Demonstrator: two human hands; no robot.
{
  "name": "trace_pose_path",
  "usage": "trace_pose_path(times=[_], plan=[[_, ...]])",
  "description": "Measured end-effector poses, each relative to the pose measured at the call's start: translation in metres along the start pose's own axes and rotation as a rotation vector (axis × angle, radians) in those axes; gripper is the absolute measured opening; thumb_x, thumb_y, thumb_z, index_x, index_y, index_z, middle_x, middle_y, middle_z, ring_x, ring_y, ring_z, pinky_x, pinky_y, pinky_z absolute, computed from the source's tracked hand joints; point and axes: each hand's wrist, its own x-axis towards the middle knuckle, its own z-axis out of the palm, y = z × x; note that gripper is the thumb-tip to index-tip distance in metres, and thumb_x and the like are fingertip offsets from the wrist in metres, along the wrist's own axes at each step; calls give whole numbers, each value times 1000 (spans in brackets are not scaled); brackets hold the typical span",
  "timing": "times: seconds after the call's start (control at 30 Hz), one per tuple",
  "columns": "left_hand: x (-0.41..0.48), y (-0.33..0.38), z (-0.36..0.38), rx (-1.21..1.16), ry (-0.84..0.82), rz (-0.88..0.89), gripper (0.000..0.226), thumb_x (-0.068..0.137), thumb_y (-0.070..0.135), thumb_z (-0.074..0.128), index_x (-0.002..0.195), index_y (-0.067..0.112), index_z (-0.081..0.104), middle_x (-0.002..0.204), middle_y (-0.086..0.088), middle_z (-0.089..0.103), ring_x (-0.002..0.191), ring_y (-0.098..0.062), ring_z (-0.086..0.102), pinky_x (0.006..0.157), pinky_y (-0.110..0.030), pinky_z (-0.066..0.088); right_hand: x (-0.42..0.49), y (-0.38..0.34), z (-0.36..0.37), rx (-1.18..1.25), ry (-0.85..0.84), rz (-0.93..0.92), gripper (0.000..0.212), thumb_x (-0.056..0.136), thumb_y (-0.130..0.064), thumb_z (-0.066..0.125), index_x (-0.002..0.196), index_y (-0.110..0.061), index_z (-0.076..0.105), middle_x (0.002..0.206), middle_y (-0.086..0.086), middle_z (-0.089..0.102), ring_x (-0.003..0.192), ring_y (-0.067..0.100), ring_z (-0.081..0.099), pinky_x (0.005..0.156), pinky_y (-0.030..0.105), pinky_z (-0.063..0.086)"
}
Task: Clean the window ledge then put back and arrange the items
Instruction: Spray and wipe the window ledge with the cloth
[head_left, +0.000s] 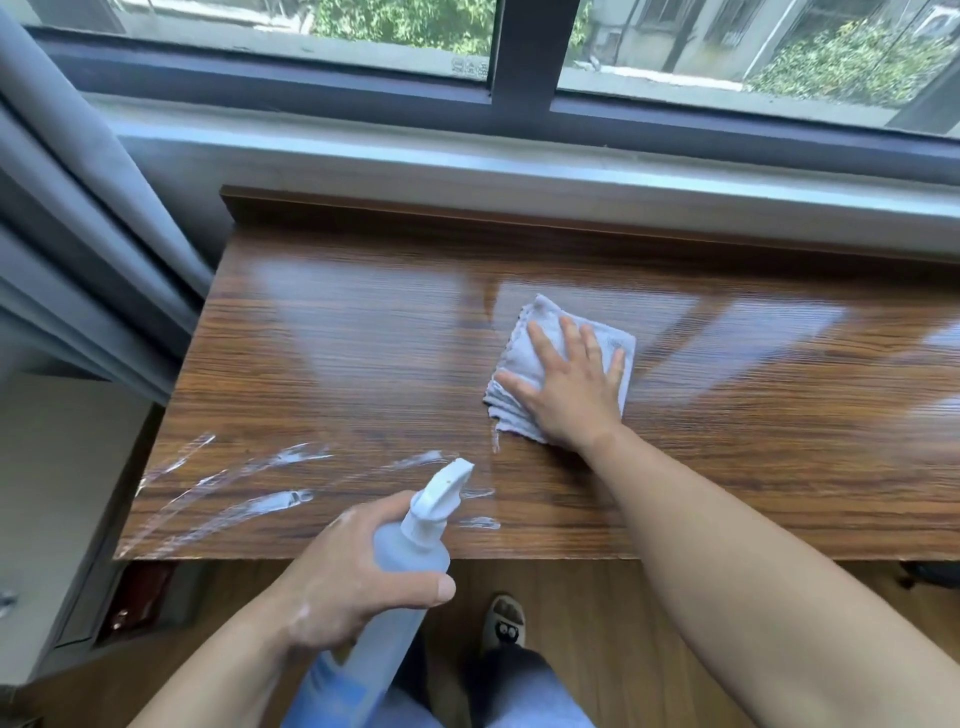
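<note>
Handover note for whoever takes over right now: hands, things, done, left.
Left hand grips the spray bottle, nozzle aimed over the ledge's near edge.
Right hand presses flat on the folded grey cloth, mid-ledge.
Done: wooden ledge sprayed; wiping is under way.
Left: wet streaks at the near left are not yet wiped. Then put back and arrange the items, none of which are in view.

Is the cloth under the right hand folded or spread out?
Folded. The grey cloth shows several stacked edges at its near-left side; the right hand presses flat on it, fingers straight.
</note>
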Motion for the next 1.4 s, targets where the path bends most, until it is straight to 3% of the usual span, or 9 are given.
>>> trace_pose_path(times=[0.17, 0.33, 0.5, 0.67, 0.9, 1.03, 1.23, 1.33, 1.4], plan=[[2, 5, -1, -47, -6, 16, 60, 51, 58, 79, 108, 48, 68, 105, 2, 72, 95, -20, 65, 83, -30, 50, -65, 19, 16, -49, 8, -165, 80, 87, -81, 25, 156, -46, 5, 168, -6, -8, 153, 19, -16, 120, 59, -9], [2, 8, -2, -52, 2, 26, 61, 50, 61, 78, 109, 51, 66, 104, 4, 72, 91, -16, 64, 80, -26, 49, -122, 35, 36, -88, 58, -244, 76, 90, -80, 18, 156, -43, 20, 168, -2, 6, 155, 23, -2, 120, 61, -1], [0, 9, -2, -34, 10, 31, 63, 48, 64, 76, 110, 60, 62, 98, 20, 71, 85, 1, 62, 77, -13, 46, -49, 27, 16, -92, 55, -172, 66, 93, -71, 25, 153, -45, 25, 167, 0, 12, 154, 27, 6, 117, 67, 3], [1, 10, 3, -35, 11, 30, 61, 49, 62, 77, 108, 54, 65, 106, 8, 70, 80, 0, 60, 73, -11, 46, -5, 13, -5, 0, -10, -80, 55, 100, -54, 36, 153, -47, 23, 168, -5, 3, 154, 21, -5, 119, 63, -4], [1, 10, 2, -67, 31, 12, 58, 46, 58, 80, 102, 45, 69, 100, -1, 71, 77, -8, 61, 75, -27, 49, -123, 37, 40, -61, 96, -319, 52, 95, -53, 36, 147, -44, 36, 162, -1, 29, 152, 27, 20, 117, 64, 13], [0, 12, -1, -73, 29, 15, 59, 47, 58, 80, 103, 44, 69, 103, 2, 70, 86, -16, 64, 79, -29, 49, -116, 20, 41, -67, 63, -323, 51, 94, -51, 37, 145, -43, 39, 160, 3, 35, 150, 32, 26, 115, 68, 16], [-1, 14, 2, -119, 30, 18, 61, 49, 57, 80, 109, 50, 68, 111, -1, 72, 98, -19, 66, 83, -24, 50, -11, -35, 6, -5, 22, -185, 49, 100, -47, 33, 149, -47, 31, 167, -4, 9, 154, 24, -1, 118, 64, -6], [1, 16, 4, -132, 15, 25, 60, 51, 56, 82, 109, 52, 67, 100, -6, 76, 94, -23, 68, 85, -31, 52, -30, -28, 11, -8, 33, -273, 47, 101, -43, 39, 148, -48, 34, 167, -3, 11, 154, 24, 0, 118, 64, -6], [3, 20, 4, -128, 18, 35, 62, 48, 60, 80, 108, 59, 64, 101, 8, 76, 90, -11, 69, 83, -28, 51, -69, -8, 21, 7, 51, -383, 48, 97, -43, 37, 144, -47, 38, 166, -1, 20, 154, 26, 7, 118, 65, -2]])
